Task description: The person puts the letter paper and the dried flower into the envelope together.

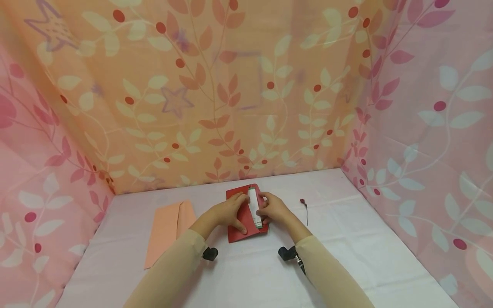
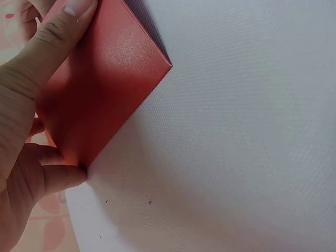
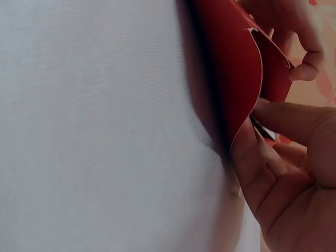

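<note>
A red envelope [image 1: 240,233] lies open at the middle of the table, with a white card [image 1: 254,205] with green-marked ends in its opening. My left hand [image 1: 231,210] grips the envelope's left part; in the left wrist view the thumb [image 2: 52,42] lies across its red face, and a finger touches a lower corner. From the right, my right hand [image 1: 275,209] pinches the envelope's opened edge beside the card. The right wrist view shows thumb and fingers at the curved red flap [image 3: 231,68], a sliver of card between; fingertips are partly hidden.
An orange envelope [image 1: 163,231] lies left of my left forearm. To the right is a small dark red flower [image 1: 302,201] on a thin stem. White cloth covers the table [image 1: 346,256]; patterned curtains [image 1: 215,85] stand at the back and both sides.
</note>
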The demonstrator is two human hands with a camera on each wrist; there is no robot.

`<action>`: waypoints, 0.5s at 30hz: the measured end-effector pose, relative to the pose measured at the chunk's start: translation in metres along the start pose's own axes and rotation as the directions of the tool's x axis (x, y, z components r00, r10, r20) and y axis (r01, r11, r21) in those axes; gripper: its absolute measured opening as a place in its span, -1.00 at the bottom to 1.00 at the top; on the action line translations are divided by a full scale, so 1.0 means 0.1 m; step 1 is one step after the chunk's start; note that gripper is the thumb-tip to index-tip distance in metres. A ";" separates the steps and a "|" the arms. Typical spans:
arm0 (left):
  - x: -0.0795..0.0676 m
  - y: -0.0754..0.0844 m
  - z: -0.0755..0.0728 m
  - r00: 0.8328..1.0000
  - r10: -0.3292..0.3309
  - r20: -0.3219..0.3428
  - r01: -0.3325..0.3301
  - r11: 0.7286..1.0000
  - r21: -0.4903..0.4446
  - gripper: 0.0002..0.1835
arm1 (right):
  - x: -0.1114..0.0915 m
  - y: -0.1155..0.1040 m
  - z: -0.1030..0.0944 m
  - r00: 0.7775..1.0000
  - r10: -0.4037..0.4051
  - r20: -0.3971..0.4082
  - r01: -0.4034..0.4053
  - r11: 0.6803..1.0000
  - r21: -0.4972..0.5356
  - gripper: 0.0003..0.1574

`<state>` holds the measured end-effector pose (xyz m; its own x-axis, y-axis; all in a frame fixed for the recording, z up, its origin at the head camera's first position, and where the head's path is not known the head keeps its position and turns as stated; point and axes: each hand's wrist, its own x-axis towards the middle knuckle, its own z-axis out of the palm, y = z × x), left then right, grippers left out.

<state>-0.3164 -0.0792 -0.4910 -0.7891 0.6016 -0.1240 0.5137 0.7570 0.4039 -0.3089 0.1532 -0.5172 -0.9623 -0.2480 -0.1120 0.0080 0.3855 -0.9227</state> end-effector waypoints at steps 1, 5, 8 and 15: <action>0.00 0.00 0.00 1.000 -0.001 -0.001 0.001 1.000 -0.003 0.12 | 0.01 0.01 0.00 1.000 -0.004 0.011 0.004 1.000 0.007 -0.01; 0.00 -0.01 0.00 1.000 -0.004 0.003 0.004 1.000 -0.008 0.13 | 0.03 0.05 -0.02 0.999 -0.014 0.049 0.012 0.999 0.032 -0.03; 0.00 -0.01 -0.01 1.000 0.001 0.003 -0.001 1.000 -0.015 0.12 | 0.04 0.06 -0.03 0.997 -0.019 0.070 0.015 0.999 0.052 -0.05; -0.03 0.02 -0.02 1.000 -0.009 0.007 0.010 1.000 -0.029 0.11 | 0.07 0.09 -0.06 0.993 -0.023 0.112 0.012 0.995 0.098 -0.07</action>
<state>-0.3142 -0.0802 -0.4878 -0.7915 0.5963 -0.1343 0.4962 0.7551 0.4285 -0.3168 0.1605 -0.5237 -0.9256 -0.3552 -0.1311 0.0226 0.2938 -0.9556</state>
